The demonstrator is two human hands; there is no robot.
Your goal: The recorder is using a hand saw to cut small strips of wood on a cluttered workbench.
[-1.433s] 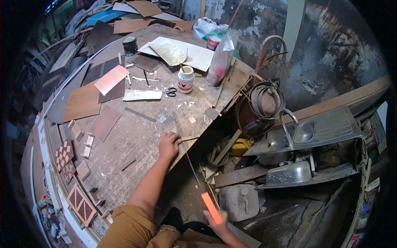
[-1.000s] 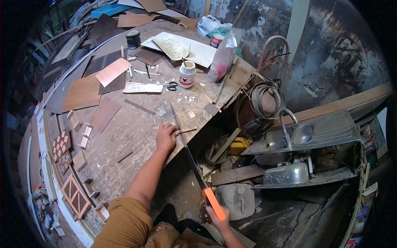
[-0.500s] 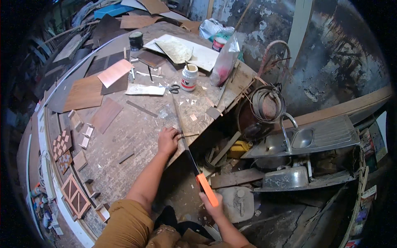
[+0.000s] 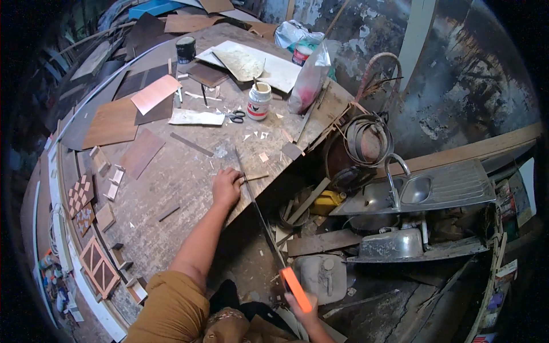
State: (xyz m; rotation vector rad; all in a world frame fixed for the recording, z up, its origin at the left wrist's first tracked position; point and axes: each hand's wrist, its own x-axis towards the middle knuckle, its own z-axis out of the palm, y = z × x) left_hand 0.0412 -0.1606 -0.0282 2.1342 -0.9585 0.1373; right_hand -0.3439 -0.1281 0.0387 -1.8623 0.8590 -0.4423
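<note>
My right hand (image 4: 305,307) is wrapped round the orange handle of a handsaw (image 4: 260,214), low and right of the workbench. The saw's long dark blade slants up and left from the handle, over the bench's edge. Beside the blade, my left hand (image 4: 227,187) presses down on the bench near that edge, its fingers closed on a thin wooden strip (image 4: 258,177). The strip's free end sticks out to the right past the blade. Whether the teeth are in the wood is too small to tell.
On the wooden workbench (image 4: 189,188) stand a white glue jar (image 4: 259,102), scissors (image 4: 235,116) and several thin wood sheets. Small wooden frames (image 4: 100,267) line its left side. Beyond the right edge are a metal sink (image 4: 417,188), a yellow container (image 4: 329,201) and a grey jerrycan (image 4: 323,279).
My right hand has drawn the saw back toward me, down and to the right. My left hand stays on the wooden strip; the whole view has shifted slightly.
</note>
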